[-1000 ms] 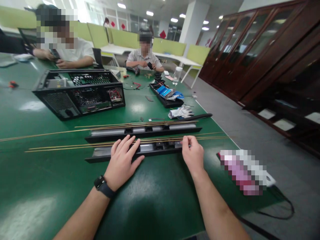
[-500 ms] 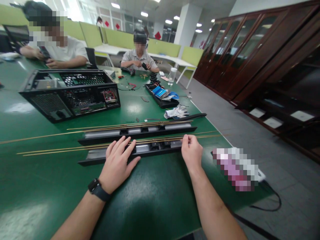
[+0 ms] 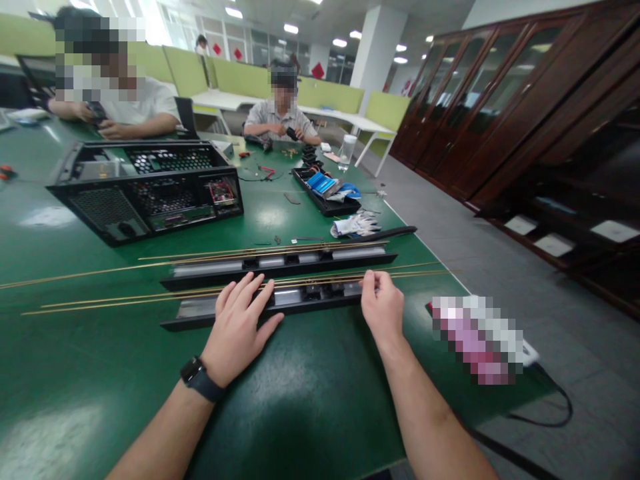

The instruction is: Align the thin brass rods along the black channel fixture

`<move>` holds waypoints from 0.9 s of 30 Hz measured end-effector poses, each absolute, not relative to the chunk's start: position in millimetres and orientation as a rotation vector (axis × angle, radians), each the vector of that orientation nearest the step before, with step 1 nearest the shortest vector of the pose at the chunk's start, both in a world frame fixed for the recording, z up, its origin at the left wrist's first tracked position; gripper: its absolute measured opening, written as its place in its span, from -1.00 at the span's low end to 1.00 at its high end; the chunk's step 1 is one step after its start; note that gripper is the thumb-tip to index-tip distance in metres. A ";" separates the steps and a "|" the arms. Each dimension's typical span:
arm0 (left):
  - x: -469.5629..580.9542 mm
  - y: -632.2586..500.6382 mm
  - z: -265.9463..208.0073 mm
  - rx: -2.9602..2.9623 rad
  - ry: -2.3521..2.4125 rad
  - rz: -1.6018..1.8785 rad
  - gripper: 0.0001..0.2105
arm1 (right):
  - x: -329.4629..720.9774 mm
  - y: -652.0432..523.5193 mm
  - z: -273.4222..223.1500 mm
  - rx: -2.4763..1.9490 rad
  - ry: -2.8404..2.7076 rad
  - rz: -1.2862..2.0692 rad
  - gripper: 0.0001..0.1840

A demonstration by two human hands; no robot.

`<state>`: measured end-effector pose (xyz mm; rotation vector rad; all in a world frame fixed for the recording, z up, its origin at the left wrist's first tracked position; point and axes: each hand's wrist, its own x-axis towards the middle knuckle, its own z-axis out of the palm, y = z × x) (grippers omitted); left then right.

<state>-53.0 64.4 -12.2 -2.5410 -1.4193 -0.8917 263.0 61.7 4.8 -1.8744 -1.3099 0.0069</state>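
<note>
My left hand (image 3: 243,327) lies flat with fingers spread across the near black strip (image 3: 195,321) and the thin gold rods (image 3: 125,303) on it. My right hand (image 3: 384,308) is closed in a pinch at the strip's right end, thumb and forefinger on one gold rod. The exact grip is partly hidden by the fingers. Long rod ends reach out past the strip on both sides. Just behind, a second black strip (image 3: 225,275) with a silvery inside lies parallel, with more gold rods along its top.
An opened computer case (image 3: 193,200) stands at the left. Behind the strips are a work glove (image 3: 355,227) and a black tray (image 3: 340,207) with blue items. A blurred-out pink and white object (image 3: 475,340) lies by the right table edge. Two people sit across the table.
The nearest gold rod has slid to the left, its left end now sticking out farther. Both hands keep nearly the same pose; the view has shifted slightly.
</note>
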 end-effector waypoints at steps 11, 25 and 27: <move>-53.2 64.2 -11.4 -2.547 -1.421 -0.909 -0.46 | 266.1 61.4 6.9 -1.874 -1.267 0.003 -0.49; -48.7 59.9 -4.8 -2.551 -1.490 -0.858 -0.47 | 260.6 58.5 11.2 -1.873 -1.287 0.074 -0.47; -47.9 59.5 -4.1 -2.556 -1.495 -0.860 -0.46 | 264.1 60.1 9.9 -1.929 -1.258 0.087 -0.46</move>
